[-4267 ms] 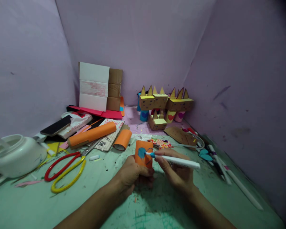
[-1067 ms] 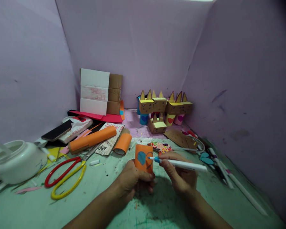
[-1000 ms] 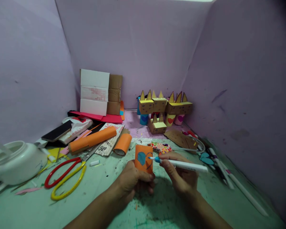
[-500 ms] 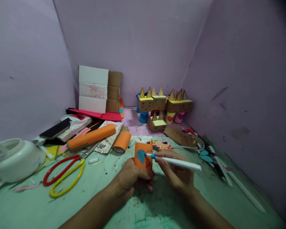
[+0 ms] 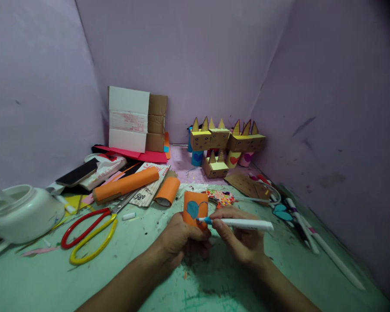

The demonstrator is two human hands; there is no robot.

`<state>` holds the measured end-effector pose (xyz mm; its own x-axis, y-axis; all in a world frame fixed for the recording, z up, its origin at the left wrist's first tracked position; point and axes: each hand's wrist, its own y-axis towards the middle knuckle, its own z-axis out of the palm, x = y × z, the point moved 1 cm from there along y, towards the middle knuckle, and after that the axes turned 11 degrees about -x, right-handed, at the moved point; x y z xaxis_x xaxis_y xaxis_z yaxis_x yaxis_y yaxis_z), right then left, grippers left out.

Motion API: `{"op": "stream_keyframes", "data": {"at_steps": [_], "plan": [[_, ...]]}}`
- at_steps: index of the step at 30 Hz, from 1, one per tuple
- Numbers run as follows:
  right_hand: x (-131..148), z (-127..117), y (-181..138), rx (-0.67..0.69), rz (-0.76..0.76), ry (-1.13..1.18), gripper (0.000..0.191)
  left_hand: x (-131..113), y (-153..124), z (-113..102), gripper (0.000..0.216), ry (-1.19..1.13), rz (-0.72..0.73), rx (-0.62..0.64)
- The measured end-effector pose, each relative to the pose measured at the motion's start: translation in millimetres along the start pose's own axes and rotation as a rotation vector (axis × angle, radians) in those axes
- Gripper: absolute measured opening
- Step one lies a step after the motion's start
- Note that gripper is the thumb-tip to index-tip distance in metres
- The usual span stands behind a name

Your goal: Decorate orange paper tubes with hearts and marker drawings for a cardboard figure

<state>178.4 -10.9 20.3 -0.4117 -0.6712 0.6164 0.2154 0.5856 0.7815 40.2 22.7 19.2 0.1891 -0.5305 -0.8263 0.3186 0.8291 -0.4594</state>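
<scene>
L hand grips orange tube; R hand grasps blue marker; heart left half coloured, right half only outlined.

Both bare arms stretch in from the bottom edge and meet in the middle. The left hand is curled into a loose fist, thumb on top, its fingers closed tight. The right hand sits just beside it, back turned up, thumb and first fingers pinched together. The two hands nearly touch.
</scene>
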Motion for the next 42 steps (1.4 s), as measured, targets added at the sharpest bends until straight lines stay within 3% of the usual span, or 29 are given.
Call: {"op": "stream_keyframes", "data": {"at_steps": [17,42], "plan": [[0.9,1.4,1.6,0.059,-0.069,-0.012,0.015,4.4,0.9,-1.1,0.017,0.038,0.004,-0.002],[-1.2,-0.3,0.8,0.045,-0.025,0.018,0.012,0.4,0.8,-0.9,0.02,0.028,-0.018,-0.015]]}}
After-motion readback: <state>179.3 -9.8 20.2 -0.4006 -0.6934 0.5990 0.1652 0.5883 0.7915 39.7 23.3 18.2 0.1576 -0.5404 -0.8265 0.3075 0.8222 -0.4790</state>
